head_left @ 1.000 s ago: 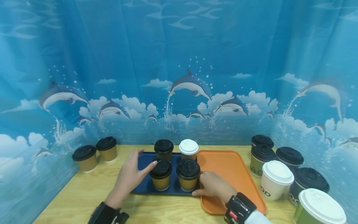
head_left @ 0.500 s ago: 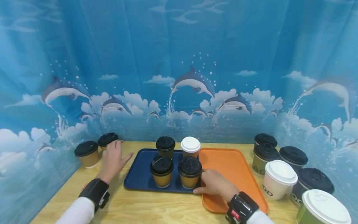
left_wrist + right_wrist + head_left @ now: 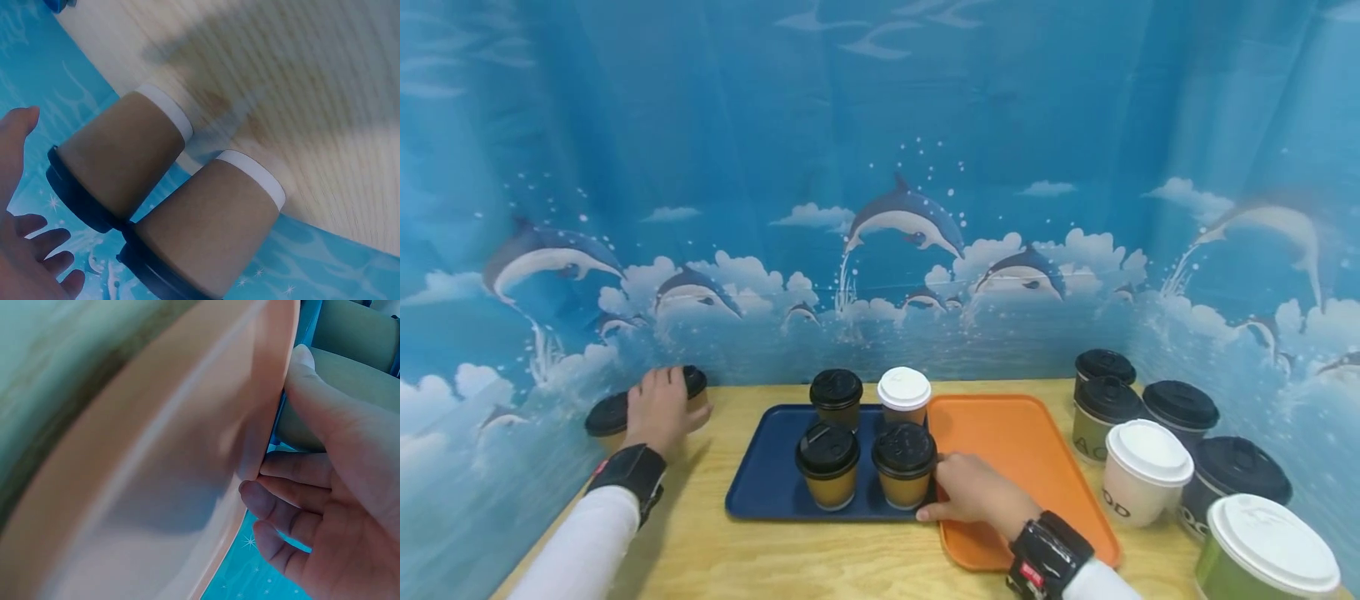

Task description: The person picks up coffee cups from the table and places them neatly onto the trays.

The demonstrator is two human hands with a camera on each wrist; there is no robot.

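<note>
At the far left, my left hand (image 3: 657,410) hovers by two brown paper cups with black lids, the left cup (image 3: 606,421) and the right cup (image 3: 697,389). In the left wrist view its fingers are spread, apart from the upper cup (image 3: 125,153) and lower cup (image 3: 209,225). My right hand (image 3: 976,492) rests where the blue tray (image 3: 760,475) meets the orange tray (image 3: 1015,442), beside the front right brown cup (image 3: 904,479). In the right wrist view, its thumb lies along the trays' rims and its bent fingertips touch the orange rim (image 3: 275,419).
Also on the blue tray stand a front left cup (image 3: 829,471), a back black-lidded cup (image 3: 837,396) and a white-lidded cup (image 3: 904,392). Several larger cups line the right side, including a white cup (image 3: 1142,483) and a green cup (image 3: 1262,550). A dolphin-print curtain (image 3: 880,167) encloses the table.
My left hand has moved left, from the front left cup on the blue tray to the two brown cups at the far left. My right hand has stayed by the tray edges.
</note>
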